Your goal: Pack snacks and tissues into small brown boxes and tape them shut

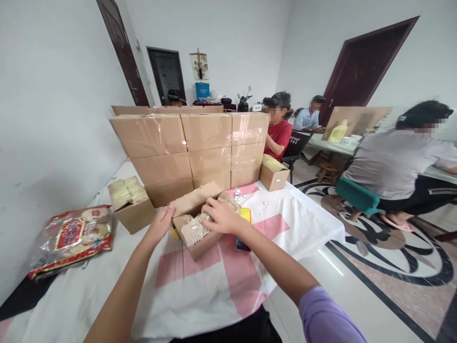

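An open cardboard box [204,247] sits tilted toward me on the cloth-covered table, one flap raised at its far side. Clear packets with beige contents [194,229] fill part of it. My left hand [163,223] grips the box at its left edge, by the flap. Inside the box, my right hand [220,216] is closed over a packet, its thumb on the near side; some fingertips are hidden. Something yellow [246,215] and a small dark blue item [243,245] lie right beside the box, partly covered by my right wrist.
Stacked taped cartons [207,143] form a wall behind the box. Filled boxes stand left [134,212] and right [275,176]. A red printed plastic bag [73,238] lies at the left. Small white bits [238,193] are scattered on the tablecloth. Other people sit beyond, at other tables.
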A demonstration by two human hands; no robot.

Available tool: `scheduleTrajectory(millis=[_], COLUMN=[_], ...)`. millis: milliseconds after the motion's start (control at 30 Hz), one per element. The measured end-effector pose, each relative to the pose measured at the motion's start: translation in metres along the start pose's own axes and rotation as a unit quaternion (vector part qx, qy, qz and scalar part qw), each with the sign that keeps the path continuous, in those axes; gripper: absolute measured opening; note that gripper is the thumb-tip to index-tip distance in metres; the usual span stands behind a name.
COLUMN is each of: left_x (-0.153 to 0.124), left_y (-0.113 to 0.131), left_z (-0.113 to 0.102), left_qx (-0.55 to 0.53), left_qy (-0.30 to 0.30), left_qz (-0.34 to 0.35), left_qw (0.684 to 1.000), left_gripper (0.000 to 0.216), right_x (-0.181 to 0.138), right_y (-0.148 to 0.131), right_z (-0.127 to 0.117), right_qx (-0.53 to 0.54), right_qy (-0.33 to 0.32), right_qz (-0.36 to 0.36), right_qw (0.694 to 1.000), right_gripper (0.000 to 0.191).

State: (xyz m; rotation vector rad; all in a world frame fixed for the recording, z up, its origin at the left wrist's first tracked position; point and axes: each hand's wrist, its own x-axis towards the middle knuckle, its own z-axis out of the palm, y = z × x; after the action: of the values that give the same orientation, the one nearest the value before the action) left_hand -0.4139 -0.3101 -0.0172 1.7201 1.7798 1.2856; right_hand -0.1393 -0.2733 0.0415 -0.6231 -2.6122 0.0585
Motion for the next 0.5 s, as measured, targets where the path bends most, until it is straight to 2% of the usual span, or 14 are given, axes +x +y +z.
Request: scheduleTrajectory(millis=[100, 167, 233, 300, 367, 433, 500], left_x=[-0.003, -0.005, -0.006, -0.007, -0.009, -0.012, -0.017], left_y=[-0.009, -0.014, -0.019, -0.024, -0.03, -0.031, -0.022], left_z=[-0.003, -0.006, -0.006, -0.005, -0.004, -0.01, -0.025], left_qx=[-0.001, 0.004, 0.014, 0.037, 0.06, 0.072, 0.072], left_qy=[-0.002, 0.002, 0.011, 0.041, 0.091, 0.142, 0.207], left_qz=[0.008, 0.021, 0.032, 0.027, -0.005, -0.046, -0.047], left_qw=[1.0, 1.0, 0.999, 0.998, 0.994, 0.986, 0.975], left_gripper=[0.095, 0.097, 0.089, 0.07, 0.052, 0.045, 0.046], right_x=[-0.022, -0.038, -0.053, -0.065, -0.075, -0.081, -0.084], right_y=[-0.013, -0.021, -0.027, -0.033, -0.037, -0.041, -0.044], right_z=[0.006, 0.008, 0.01, 0.012, 0.014, 0.015, 0.015], right_qx=[-0.014, -0.016, -0.014, -0.01, -0.004, 0.002, 0.002], right_qy=[0.123, 0.179, 0.219, 0.236, 0.235, 0.228, 0.223], right_qz=[-0.031, -0.049, -0.061, -0.07, -0.075, -0.075, -0.071], right_qw=[0.992, 0.983, 0.974, 0.969, 0.969, 0.971, 0.972], right_gripper=[0.036, 0.035, 0.032, 0.031, 0.03, 0.029, 0.028])
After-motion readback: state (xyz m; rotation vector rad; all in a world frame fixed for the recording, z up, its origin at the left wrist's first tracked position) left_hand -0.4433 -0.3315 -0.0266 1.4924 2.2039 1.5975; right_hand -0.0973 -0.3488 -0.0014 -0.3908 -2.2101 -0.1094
